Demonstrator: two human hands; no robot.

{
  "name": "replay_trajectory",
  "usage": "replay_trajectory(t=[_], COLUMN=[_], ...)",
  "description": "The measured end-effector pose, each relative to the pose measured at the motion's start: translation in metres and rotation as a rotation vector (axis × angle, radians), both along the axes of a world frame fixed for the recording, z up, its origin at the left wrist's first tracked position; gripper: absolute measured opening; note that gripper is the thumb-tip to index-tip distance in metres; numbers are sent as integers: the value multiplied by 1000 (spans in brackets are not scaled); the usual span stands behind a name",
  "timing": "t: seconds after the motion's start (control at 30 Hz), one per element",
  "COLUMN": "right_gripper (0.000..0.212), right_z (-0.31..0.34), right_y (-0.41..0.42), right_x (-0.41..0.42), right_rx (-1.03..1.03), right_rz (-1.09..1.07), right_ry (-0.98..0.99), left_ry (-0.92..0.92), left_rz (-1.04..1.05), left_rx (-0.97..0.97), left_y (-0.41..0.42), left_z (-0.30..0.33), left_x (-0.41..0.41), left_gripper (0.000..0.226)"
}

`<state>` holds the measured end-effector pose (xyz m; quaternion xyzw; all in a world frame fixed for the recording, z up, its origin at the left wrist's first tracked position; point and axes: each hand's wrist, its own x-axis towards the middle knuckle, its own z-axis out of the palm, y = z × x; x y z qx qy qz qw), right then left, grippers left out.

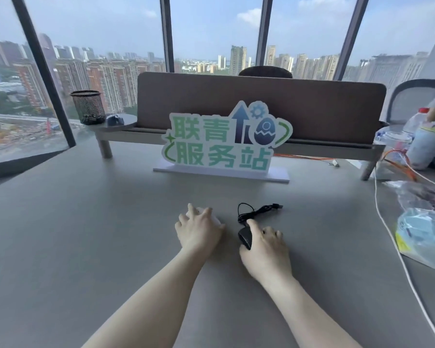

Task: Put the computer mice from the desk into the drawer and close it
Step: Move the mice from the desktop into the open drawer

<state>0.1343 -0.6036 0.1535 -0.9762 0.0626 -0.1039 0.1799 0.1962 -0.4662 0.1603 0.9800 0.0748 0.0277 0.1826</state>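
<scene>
On the grey desk [86, 234] my left hand [199, 229] lies over a white mouse [217, 220], of which only small pale parts show past the fingers. My right hand [264, 244] wraps a black wired mouse [245, 237], thumb on its left side. The mouse's black cable [256, 210] lies coiled on the desk just beyond it, ending in a USB plug. No drawer is in view.
A green and white sign [224, 144] stands mid-desk before a brown divider [261, 104]. A mesh pen cup [88, 106] sits on a shelf at the back left. Bottles, plastic bags [422, 222] and white and orange cables crowd the right edge.
</scene>
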Motion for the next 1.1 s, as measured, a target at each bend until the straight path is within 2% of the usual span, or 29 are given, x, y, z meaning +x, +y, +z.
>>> replay_trajectory(t=[0.17, 0.3, 0.43, 0.6, 0.67, 0.87, 1.03, 1.1], right_gripper=[56, 51, 49, 45, 44, 42, 39, 40], right_z=[13, 44, 77, 106, 111, 101, 64, 37], right_y=[-1, 29, 87, 187, 229, 348, 430, 456], right_x=[-3, -16, -43, -88, -109, -173, -209, -217], right_rx=[196, 338, 460, 589, 617, 737, 747, 702], right_rz=[25, 134, 336, 591, 710, 984, 1122, 1132], right_ry=[-117, -277, -407, -401, -368, -230, -20, 91], left_ry=[-44, -150, -357, -541, -576, -452, -161, -48], left_rz=[23, 51, 164, 326, 415, 718, 891, 950], left_rx=[-83, -229, -359, -446, -427, -278, -287, -272], left_y=[16, 56, 118, 215, 262, 400, 469, 485], left_z=[4, 7, 25, 49, 59, 38, -23, -50], left_x=[-5, -38, -84, -153, -183, -288, -356, -371], left_gripper=[44, 56, 58, 45, 39, 31, 20, 23])
